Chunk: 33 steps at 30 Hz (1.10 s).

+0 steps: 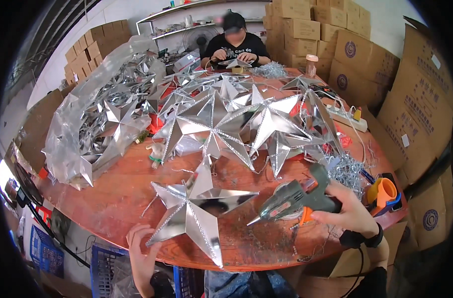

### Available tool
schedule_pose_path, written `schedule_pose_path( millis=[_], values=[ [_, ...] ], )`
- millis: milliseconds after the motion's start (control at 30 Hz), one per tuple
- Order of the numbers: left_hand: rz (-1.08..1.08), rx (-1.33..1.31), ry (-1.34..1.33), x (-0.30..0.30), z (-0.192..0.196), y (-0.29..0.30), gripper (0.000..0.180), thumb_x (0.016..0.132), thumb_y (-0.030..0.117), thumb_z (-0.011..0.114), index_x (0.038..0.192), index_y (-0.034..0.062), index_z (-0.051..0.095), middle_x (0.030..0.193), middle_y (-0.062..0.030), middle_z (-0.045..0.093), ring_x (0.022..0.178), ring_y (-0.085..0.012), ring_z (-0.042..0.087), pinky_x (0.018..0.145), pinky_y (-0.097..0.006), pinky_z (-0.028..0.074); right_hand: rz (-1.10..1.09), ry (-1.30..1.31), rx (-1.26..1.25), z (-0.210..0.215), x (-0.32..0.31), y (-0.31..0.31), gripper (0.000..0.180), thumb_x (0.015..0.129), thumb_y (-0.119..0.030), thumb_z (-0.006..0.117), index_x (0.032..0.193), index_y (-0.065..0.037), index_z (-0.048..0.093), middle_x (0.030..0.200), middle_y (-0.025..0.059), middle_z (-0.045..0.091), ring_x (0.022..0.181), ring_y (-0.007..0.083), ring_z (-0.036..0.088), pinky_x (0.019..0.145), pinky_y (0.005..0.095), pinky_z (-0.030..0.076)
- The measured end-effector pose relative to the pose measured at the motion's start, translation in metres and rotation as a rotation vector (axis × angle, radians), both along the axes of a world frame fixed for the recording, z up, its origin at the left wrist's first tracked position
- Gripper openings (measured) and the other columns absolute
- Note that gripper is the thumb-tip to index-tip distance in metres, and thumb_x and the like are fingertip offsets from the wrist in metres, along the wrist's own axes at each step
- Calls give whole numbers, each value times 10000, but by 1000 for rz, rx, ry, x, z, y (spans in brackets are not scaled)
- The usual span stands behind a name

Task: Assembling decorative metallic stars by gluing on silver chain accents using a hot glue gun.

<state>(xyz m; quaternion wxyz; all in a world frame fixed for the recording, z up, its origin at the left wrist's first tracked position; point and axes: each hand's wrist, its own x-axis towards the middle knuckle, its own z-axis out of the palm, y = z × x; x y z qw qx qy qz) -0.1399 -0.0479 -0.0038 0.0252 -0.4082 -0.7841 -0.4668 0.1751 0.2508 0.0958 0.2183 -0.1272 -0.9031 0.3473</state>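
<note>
A shiny silver five-pointed star (196,206) with glitter-trimmed ridges lies on the round wooden table (117,193) just in front of me. My left hand (142,251) touches its lower left point at the table's near edge, fingers spread. A grey hot-glue gun (293,198) with an orange trigger sits gripped in my right hand (348,211). Its nozzle points left toward the star's right arm, a short gap away.
Several more silver stars (221,124) are piled across the table's middle, and a clear plastic bag of stars (100,114) sits at left. A tape dispenser (383,193), silver trim (348,171) and a power strip (348,119) lie right. Another person (236,44) works opposite; cardboard boxes (365,59) surround us.
</note>
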Motion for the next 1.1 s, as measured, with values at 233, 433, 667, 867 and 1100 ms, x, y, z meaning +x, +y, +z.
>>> schedule_pose_path(
  millis=[233, 433, 667, 867, 1100],
  values=[
    [369, 6, 231, -23, -5, 9, 439, 756, 92, 660, 1157, 24, 495, 1246, -140, 453, 1184, -324, 386, 1005, -428, 309, 17, -58, -434, 0, -6, -12, 395, 856, -162, 641, 1158, 4, 448, 977, 69, 537, 887, 124, 505, 776, 278, 418],
    [384, 402, -88, 53, 6, -6, 437, 818, -2, 561, 1240, -26, 449, 1188, -129, 493, 1074, -205, 492, 924, -308, 381, -90, 37, -807, -12, -2, -13, 331, 896, -122, 594, 1171, -37, 428, 966, 1, 528, 740, 52, 516, 626, 232, 445],
    [195, 286, -31, 130, 1, 20, 731, 815, 214, 671, 1348, -18, 229, 1379, -187, 317, 1238, -318, 369, 1024, -458, 318, -229, 168, -817, -22, -4, -13, 253, 874, -110, 626, 1026, -52, 431, 889, 8, 521, 705, 35, 504, 577, 205, 407],
    [244, 347, -95, 133, -12, 45, 689, 787, 39, 690, 1326, -20, 265, 1323, -190, 424, 1209, -307, 413, 1013, -417, 332, -209, 160, -901, -19, -4, -13, 255, 870, -112, 640, 981, -52, 418, 831, 16, 532, 673, 46, 523, 565, 207, 405],
    [270, 375, -260, 133, -17, 46, 458, 839, 18, 642, 1240, -21, 425, 1240, -157, 497, 1099, -243, 495, 947, -346, 391, -235, 147, -797, -22, -3, -15, 273, 869, -122, 645, 1008, -40, 425, 853, 20, 539, 684, 54, 535, 573, 206, 413]
  ],
)
